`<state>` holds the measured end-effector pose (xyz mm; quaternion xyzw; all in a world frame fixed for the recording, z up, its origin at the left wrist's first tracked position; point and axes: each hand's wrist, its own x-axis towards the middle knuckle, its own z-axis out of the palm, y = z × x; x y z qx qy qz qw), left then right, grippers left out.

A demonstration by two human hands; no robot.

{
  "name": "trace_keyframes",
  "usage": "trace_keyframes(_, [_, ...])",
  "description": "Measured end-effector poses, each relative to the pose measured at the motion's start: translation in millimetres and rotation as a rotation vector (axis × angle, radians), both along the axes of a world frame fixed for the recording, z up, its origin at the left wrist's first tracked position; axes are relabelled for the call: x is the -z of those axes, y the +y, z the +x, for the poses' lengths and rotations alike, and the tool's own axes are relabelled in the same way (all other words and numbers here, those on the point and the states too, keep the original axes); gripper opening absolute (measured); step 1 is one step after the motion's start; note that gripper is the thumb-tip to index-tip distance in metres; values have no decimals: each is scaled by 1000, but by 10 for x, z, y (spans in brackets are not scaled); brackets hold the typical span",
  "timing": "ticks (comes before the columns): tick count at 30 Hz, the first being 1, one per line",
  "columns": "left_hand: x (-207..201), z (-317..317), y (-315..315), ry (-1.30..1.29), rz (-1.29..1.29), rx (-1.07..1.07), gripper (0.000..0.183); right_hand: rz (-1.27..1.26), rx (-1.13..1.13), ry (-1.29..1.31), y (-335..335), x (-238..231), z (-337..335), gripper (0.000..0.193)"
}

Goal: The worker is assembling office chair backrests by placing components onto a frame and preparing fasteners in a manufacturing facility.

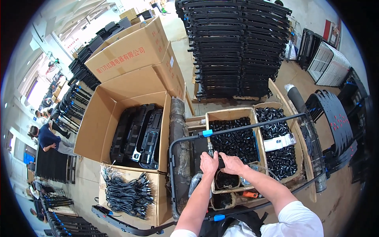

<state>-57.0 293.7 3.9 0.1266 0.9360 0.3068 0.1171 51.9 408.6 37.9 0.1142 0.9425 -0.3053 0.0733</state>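
Inspector: State the condition of each hand.

Operator: From my remote post, I find the left hand (209,162) closed, fingers curled around a slim tool (210,147) whose metal shank points away from the wearer. The right hand (232,164) is just beside it, fingers bent and thumb forward, near the tool's lower end. I cannot tell whether it grips anything, as its underside is hidden.

Inspector: Position of the tool?

Operator: Its tip is at a blue clip (207,133) on the near-left part of the far bar of a black frame (256,125). I cannot confirm contact. The frame lies over the bins.

Inspector: Surroundings?

Operator: Beyond the right hand I record a wood-rimmed bin (228,113) of small black parts (237,145). To its right, a white box (279,142) rests on black-headed pieces (281,160). Nearer the wearer lies an orange-handled item (251,194). On the left, a cardboard carton (90,130) holds black mouldings (136,136); bundled dark cables (128,193) lie in front of it.
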Motion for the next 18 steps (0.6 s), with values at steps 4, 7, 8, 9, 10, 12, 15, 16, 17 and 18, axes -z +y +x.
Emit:
trace_keyframes(4, [-65, -30, 20, -61, 3, -2, 66, -8, 9, 5, 26, -2, -11, 87])
trace_keyframes(7, [-76, -46, 21, -16, 0, -14, 61, -12, 6, 3, 31, -6, -45, 87])
trace_keyframes(8, [-75, -52, 21, -17, 5, -17, 61, -13, 4, -7, 33, -6, -55, 88])
trace_keyframes(9, [-74, -58, 22, -17, 9, -20, 61, -14, 3, -6, 35, -6, -59, 88])
trace_keyframes(10, [-74, -61, 31, -18, 9, -20, 61, -14, 4, 3, 42, -9, -59, 88])
trace_keyframes(12, [-74, -64, 54, -9, 2, -10, 61, -14, 7, 11, 58, -15, -58, 89])
trace_keyframes(15, [-67, -81, 88, -12, -5, -1, 61, 5, 8, -4, 82, -18, -72, 91])
trace_keyframes(16, [-60, -91, 92, -12, -4, -2, 61, 11, 7, 13, 84, -5, -78, 92])
trace_keyframes(17, [-55, -103, 101, -7, -13, 1, 62, 17, 6, 30, 92, 5, -83, 93])
trace_keyframes(18, [-53, -115, 112, -2, -20, 3, 62, 19, 4, 31, 106, 11, -89, 93])
